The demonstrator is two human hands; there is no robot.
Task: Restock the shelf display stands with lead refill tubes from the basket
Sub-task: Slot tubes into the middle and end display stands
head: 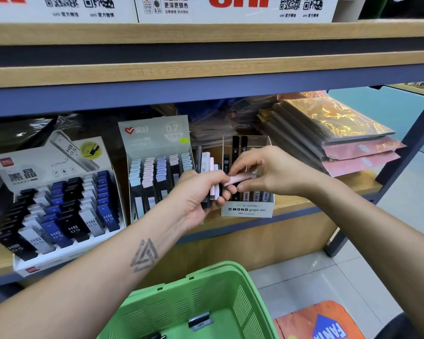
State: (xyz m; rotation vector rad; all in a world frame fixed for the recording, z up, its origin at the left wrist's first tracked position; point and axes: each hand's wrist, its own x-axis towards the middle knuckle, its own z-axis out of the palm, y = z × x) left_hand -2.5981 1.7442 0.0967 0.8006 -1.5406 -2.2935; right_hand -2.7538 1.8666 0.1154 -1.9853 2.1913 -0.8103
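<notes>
The left hand (pixel 201 192) is clamped around a bundle of lead refill tubes (pixel 212 182), held upright before the shelf (pixel 304 204). The right hand (pixel 267 172) pinches one pink tube (pixel 238 179) just above the MONO graph display stand (pixel 247 210). More tubes (pixel 199 319) lie in the green basket (pixel 230 289) below.

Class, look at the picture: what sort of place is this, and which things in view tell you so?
Most likely a stationery shop. Retail display stands of lead refill tubes sit on a wooden shelf, a green shopping basket waits below, and stacked packaged goods lie alongside.
</notes>
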